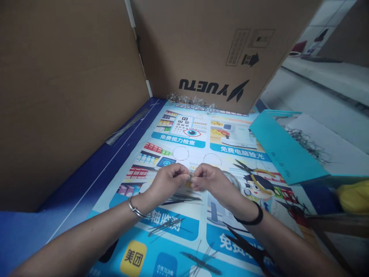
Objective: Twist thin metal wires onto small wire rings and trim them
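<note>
Your left hand (170, 179) and right hand (211, 180), fingers (184, 178) pinched narrow, hold a tiny piece (191, 175): probably light, fragile; grip its edges.

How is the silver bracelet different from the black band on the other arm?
The silver bracelet looks shiny, while the black band looks dark and dull. The silver bracelet is on the same arm as the left hand; the black band is on the same arm as the right hand. The silver bracelet looks narrow, and the black band looks wider. Both are worn around an arm.
</note>
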Action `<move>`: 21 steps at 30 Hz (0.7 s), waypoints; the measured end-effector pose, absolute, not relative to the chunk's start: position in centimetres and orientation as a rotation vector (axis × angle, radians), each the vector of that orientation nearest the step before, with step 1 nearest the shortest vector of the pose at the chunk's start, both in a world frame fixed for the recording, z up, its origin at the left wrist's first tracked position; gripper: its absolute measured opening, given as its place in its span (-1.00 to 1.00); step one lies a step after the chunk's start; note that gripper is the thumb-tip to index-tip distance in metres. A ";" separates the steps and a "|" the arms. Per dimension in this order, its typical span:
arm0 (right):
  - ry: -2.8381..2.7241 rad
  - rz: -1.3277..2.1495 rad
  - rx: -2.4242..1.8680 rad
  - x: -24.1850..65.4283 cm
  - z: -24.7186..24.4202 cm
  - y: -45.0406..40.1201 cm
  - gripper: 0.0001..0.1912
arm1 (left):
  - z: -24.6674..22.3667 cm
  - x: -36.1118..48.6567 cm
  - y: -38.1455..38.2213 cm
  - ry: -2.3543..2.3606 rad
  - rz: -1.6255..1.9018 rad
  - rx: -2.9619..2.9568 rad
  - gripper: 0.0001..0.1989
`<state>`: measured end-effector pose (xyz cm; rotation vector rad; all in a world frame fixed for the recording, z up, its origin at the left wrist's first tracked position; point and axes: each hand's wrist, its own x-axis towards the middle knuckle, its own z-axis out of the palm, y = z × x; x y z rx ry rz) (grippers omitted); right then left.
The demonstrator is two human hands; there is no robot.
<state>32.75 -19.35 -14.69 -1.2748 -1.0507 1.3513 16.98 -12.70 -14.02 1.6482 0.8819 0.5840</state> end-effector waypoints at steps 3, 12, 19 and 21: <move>-1.041 1.327 -1.288 32.6 -14.6 -19.4 -0.77 | -13.9 17.0 -12.7 0.878 0.591 1.627 -0.94; -1.098 1.352 -1.303 33.0 -14.6 -19.4 -0.80 | -14.1 16.8 -12.4 0.836 0.569 1.682 -0.92; -1.877 0.961 -1.686 33.3 -13.0 -19.7 -0.96 | -11.8 14.6 -9.3 0.873 0.381 2.140 -0.87; -2.130 0.821 -1.743 33.1 -12.9 -20.1 -0.97 | -11.4 13.9 -8.3 0.905 0.356 2.223 -0.86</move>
